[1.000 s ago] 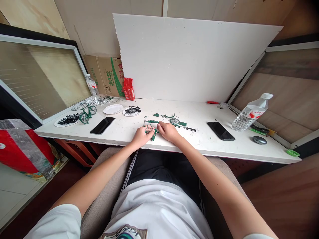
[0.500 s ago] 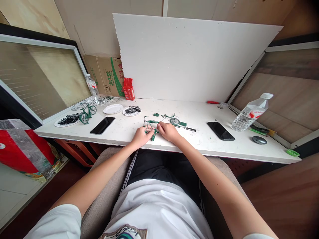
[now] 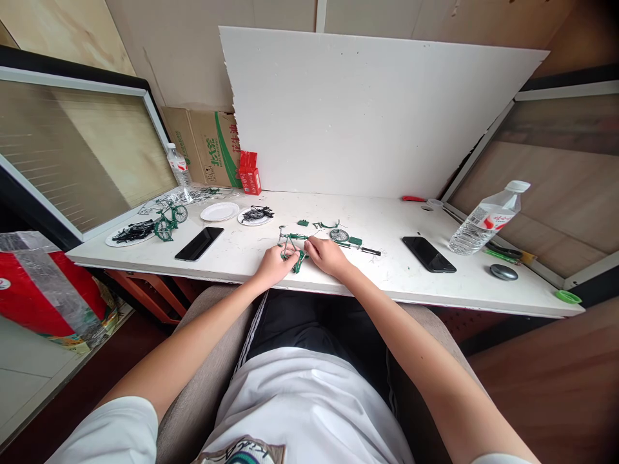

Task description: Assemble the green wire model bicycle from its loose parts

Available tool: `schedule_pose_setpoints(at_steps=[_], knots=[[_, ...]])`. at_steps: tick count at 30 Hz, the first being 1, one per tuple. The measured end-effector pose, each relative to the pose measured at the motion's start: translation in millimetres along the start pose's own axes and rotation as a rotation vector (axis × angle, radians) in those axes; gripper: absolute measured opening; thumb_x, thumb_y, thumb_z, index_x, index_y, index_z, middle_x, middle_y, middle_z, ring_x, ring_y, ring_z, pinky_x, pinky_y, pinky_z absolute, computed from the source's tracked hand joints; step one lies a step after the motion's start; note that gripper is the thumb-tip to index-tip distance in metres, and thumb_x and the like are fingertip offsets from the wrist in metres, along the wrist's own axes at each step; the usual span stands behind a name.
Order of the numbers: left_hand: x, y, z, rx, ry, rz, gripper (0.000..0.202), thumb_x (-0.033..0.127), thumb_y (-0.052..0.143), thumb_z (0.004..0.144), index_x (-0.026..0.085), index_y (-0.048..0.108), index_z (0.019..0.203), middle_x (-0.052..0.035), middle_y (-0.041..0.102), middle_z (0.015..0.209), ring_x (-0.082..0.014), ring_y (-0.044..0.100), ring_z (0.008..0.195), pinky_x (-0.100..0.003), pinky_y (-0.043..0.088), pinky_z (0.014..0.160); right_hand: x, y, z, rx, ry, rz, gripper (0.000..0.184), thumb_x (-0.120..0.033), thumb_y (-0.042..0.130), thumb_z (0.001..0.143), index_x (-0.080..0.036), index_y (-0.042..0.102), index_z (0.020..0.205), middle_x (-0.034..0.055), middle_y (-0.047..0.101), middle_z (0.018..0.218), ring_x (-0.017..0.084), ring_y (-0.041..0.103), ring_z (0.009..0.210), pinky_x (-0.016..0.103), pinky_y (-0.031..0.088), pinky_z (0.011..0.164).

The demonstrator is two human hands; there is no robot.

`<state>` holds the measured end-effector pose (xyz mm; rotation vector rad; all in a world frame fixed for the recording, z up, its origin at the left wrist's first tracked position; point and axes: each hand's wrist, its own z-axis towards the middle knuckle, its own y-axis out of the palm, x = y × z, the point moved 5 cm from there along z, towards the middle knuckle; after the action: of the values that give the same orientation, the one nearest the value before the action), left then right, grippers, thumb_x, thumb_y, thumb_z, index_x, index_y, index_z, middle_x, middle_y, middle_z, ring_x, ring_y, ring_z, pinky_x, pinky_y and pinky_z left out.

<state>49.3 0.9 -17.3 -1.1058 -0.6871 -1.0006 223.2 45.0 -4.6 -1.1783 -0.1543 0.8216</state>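
Near the front edge of the white table, my left hand (image 3: 278, 264) is closed around a green model bicycle frame (image 3: 298, 261). My right hand (image 3: 326, 255) pinches at the right side of the same frame; its fingertips partly hide what they grip. Behind my hands lies a green bar-shaped part (image 3: 294, 236). A small spoked wheel (image 3: 339, 236), a green flat piece (image 3: 355, 241) and a thin black rod (image 3: 371, 251) rest just beyond my right hand. Another small green part (image 3: 303, 223) sits farther back.
At left, a built green model bicycle (image 3: 164, 227) stands by a plate of black parts (image 3: 129, 234). One phone (image 3: 199, 243) lies left, another phone (image 3: 428, 254) right. White plates (image 3: 219, 211) are farther back. A water bottle (image 3: 488, 218) stands right, near a grey oval object (image 3: 503, 272).
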Motion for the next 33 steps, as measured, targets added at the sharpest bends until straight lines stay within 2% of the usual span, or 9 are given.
schedule_pose_setpoints(at_steps=[22,33], knots=[[-0.6,0.6,0.5,-0.002,0.007,0.011,0.017,0.033,0.067,0.088,0.019,0.075,0.092,-0.0096,0.082,0.098,-0.0257,0.077,0.091,-0.035,0.057,0.087,-0.2,-0.3,-0.1,-0.005,0.001,-0.004,0.036,-0.037,0.037,0.112,-0.02,0.066,0.098,0.0068,0.073,0.081,0.02,0.059,0.066,0.029,0.031,0.064],[-2.4,1.3,-0.3,-0.006,0.019,0.012,0.017,0.034,0.067,0.088,0.018,0.075,0.091,-0.0095,0.083,0.096,-0.0258,0.078,0.089,-0.034,0.057,0.084,-0.7,-0.4,-0.5,-0.017,0.001,-0.004,0.035,-0.035,0.037,0.112,-0.02,0.066,0.098,0.0069,0.076,0.084,0.02,0.062,0.069,0.028,0.033,0.066]])
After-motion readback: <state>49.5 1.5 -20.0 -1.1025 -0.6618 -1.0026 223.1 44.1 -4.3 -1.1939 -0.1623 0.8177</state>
